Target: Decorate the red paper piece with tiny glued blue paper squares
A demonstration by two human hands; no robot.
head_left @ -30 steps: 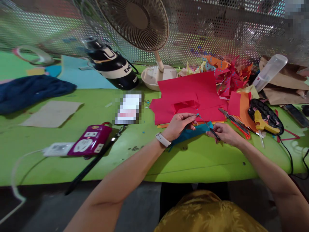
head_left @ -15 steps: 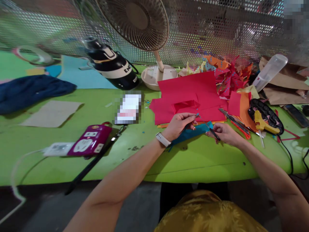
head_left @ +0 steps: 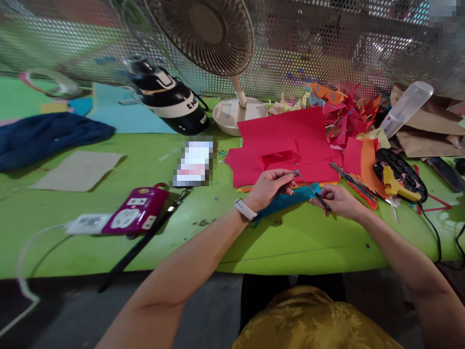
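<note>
My left hand (head_left: 271, 186), with a white watch band at the wrist, pinches a tiny blue piece (head_left: 297, 172) between thumb and fingertips. My right hand (head_left: 336, 199) grips a thin tool with a dark handle (head_left: 322, 201), and its slender metal end reaches to the blue piece. Beneath both hands lies a strip of blue paper (head_left: 286, 202) on the green table (head_left: 290, 247). Red paper sheets (head_left: 283, 131) are stacked just beyond my hands, with orange and yellow edges showing under them.
Behind the red sheets stand a fan (head_left: 240, 114) and a pile of coloured scraps (head_left: 345, 111). A cutter (head_left: 358, 186) and a yellow glue gun (head_left: 395, 189) lie right. A black bottle (head_left: 170, 102), a phone (head_left: 194, 161) and a purple power strip (head_left: 136, 211) are left.
</note>
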